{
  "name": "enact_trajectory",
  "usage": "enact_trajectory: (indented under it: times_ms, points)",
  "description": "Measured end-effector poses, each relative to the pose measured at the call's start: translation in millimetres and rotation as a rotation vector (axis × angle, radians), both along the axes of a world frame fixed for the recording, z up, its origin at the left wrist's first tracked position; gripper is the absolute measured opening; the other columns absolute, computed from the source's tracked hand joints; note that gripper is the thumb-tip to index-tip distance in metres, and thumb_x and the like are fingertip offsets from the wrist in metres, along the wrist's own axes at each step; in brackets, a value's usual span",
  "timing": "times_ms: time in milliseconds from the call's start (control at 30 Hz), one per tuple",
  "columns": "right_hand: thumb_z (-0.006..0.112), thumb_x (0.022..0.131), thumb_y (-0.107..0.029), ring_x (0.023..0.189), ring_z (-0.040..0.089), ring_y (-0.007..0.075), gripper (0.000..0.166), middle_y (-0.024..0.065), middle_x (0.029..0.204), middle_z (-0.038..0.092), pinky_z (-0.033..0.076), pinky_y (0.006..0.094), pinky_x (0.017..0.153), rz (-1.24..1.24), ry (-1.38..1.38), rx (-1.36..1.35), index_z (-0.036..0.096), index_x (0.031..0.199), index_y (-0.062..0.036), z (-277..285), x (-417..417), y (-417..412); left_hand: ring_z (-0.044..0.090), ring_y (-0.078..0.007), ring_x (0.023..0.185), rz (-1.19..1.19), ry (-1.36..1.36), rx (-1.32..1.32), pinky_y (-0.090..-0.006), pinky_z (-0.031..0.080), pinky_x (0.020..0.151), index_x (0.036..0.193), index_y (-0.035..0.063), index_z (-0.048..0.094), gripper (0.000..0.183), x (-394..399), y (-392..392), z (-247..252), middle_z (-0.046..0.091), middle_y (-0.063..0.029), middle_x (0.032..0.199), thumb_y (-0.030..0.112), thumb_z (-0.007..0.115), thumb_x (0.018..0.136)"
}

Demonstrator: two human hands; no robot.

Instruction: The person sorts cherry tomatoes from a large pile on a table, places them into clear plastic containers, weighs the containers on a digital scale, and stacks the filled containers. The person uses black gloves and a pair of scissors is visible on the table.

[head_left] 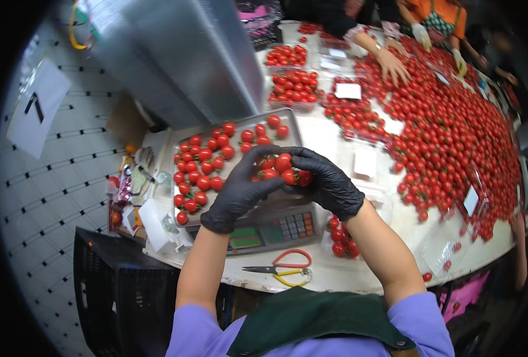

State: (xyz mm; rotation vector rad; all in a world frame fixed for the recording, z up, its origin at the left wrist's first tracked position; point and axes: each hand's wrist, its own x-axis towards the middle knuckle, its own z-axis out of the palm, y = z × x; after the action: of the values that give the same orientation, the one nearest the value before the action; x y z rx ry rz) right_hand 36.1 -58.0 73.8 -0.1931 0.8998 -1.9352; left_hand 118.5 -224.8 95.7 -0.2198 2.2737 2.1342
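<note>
My left hand [243,187] and my right hand [328,180], both in black gloves, curve around a cluster of cherry tomatoes [283,163]. Whether a clear box lies between my palms I cannot tell. Beneath them is the metal pan [293,122] of a digital weighing scale, whose keypad [293,226] faces me. Loose cherry tomatoes [205,154] with green stems are scattered over the pan's left and far parts. A clear punnet of tomatoes [340,238] stands just right of the scale, partly hidden by my right forearm.
Scissors [286,268] with red and yellow handles lie at the table's near edge. A tall stack of clear plastic containers [192,58] rises behind the scale. Filled punnets [294,87] and a large tomato heap [451,151] cover the right. Co-workers' hands [391,64] reach into it. Black crates [125,290] stand at left.
</note>
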Motion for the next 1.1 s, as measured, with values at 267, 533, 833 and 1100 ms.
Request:
enact_trajectory:
  times_ms: [267,533,833,1100]
  points:
    - [0.051,0.092,-0.024,0.097,0.058,0.0214,0.036,0.0118,0.113,0.055,0.053,0.0309,0.077,-0.318,-0.150,0.000,0.048,0.119,-0.0004,-54.0,57.4,124.7,0.060,-0.0152,0.082,-0.109,-0.240,0.824,-0.0204,0.043,0.054,0.126,0.0033,0.045,0.048,11.8,105.7,-34.1,0.054,-0.0139,0.117,0.016,0.059,0.081]
    - [0.043,0.096,-0.030,0.120,0.045,0.0314,0.047,0.0206,0.132,0.041,0.040,0.0509,0.098,-0.454,-0.455,-0.333,0.038,0.129,0.0036,-61.5,80.2,181.3,0.049,-0.0286,0.116,-0.064,-0.316,1.148,-0.0361,0.046,0.088,0.134,0.0038,0.039,0.056,16.9,150.9,-91.2,0.045,-0.0179,0.131,0.042,0.042,0.093]
    - [0.057,0.087,-0.011,0.101,0.058,0.0200,0.035,0.0109,0.117,0.056,0.051,0.0350,0.086,-0.371,0.067,0.286,0.051,0.120,-0.0007,-65.0,83.4,189.4,0.044,-0.0250,0.122,-0.017,-0.021,0.676,-0.0377,0.030,0.104,0.128,0.0040,0.047,0.053,30.8,135.2,-85.0,0.048,-0.0136,0.132,0.043,0.032,0.096]
    - [0.060,0.076,0.002,0.091,0.056,0.0108,0.042,0.0036,0.111,0.052,0.048,0.0212,0.067,-0.570,0.523,0.628,0.055,0.116,-0.0074,-60.1,88.7,195.2,0.048,-0.0264,0.113,0.342,0.337,-1.086,-0.0376,0.037,0.096,0.118,0.0056,0.057,0.034,64.7,35.1,-45.6,0.054,-0.0125,0.117,0.011,0.060,0.084]
